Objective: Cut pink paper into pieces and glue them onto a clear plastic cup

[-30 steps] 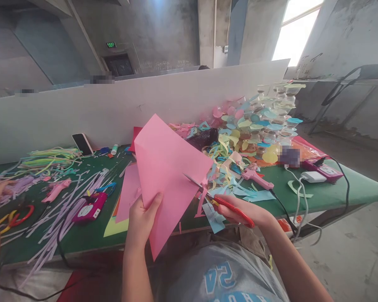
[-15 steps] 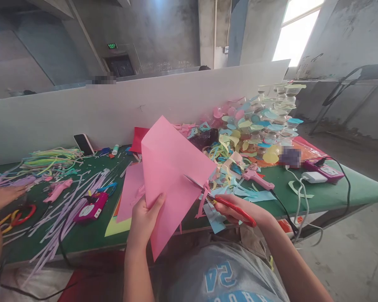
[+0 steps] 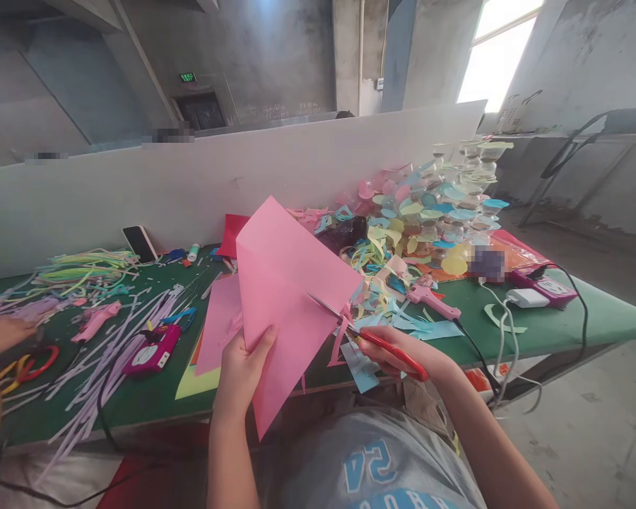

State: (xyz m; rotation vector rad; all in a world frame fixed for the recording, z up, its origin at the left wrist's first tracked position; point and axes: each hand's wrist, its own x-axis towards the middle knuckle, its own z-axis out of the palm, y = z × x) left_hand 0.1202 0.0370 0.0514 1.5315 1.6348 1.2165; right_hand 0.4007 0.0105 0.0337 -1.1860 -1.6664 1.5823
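Head view: left hand (image 3: 246,364) pinches the sheet (image 3: 291,276) over the near edge of the table (image 3: 556,336); right hand (image 3: 410,346) grips the scissors (image 3: 374,341), a blade across the sheet's right side. Held only at near left, it could flex, making a cut wander.

We record sheet (image 3: 297,268) plain pink. Scissors (image 3: 392,351) red-handled, silvery-bladed. Tabletop (image 3: 153,396) green. We log grey shirt (image 3: 318,452) with blue-and-white lettering (image 3: 376,463); magenta box (image 3: 162,343); pink glue gun (image 3: 439,305); lilac strips (image 3: 117,359).
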